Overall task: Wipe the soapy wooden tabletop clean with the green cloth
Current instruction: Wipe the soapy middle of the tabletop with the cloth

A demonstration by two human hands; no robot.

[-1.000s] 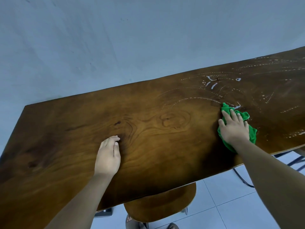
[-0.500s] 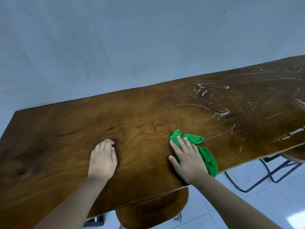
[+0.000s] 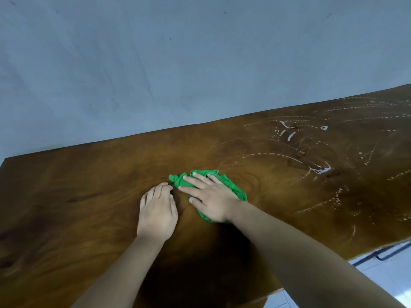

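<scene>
The right hand (image 3: 212, 200) presses flat, fingers spread, its grip unclenched atop the green cloth (image 3: 232, 187) on the bench (image 3: 89, 196), just beside the flat left hand (image 3: 158, 211).

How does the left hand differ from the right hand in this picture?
The right hand presses on the green cloth with fingers spread; the left hand lies on bare wood of the tabletop with fingers together. The right hand is nearer the soap streaks; the left hand is farther. Both lie palm down.
</scene>
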